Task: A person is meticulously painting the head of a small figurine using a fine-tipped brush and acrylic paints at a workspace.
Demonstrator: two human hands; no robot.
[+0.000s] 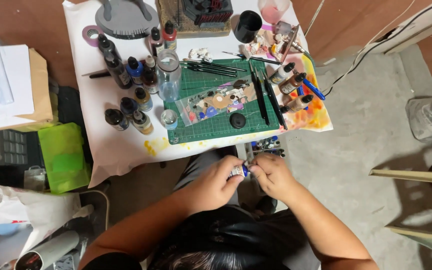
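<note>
Both hands meet low over the lap, clear of the crowded table (121, 145): left hand (216, 182) fingers pinch a small blue-capped bottle (238, 171) steady, while right hand (272, 175) fingers curl closed at its tip.

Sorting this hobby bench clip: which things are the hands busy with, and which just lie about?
In hand:
small blue-capped paint bottle
left hand
right hand

Lying about:
green cutting mat
black brushes
dark dropper bottles
black cup
lime-green plastic box
</note>
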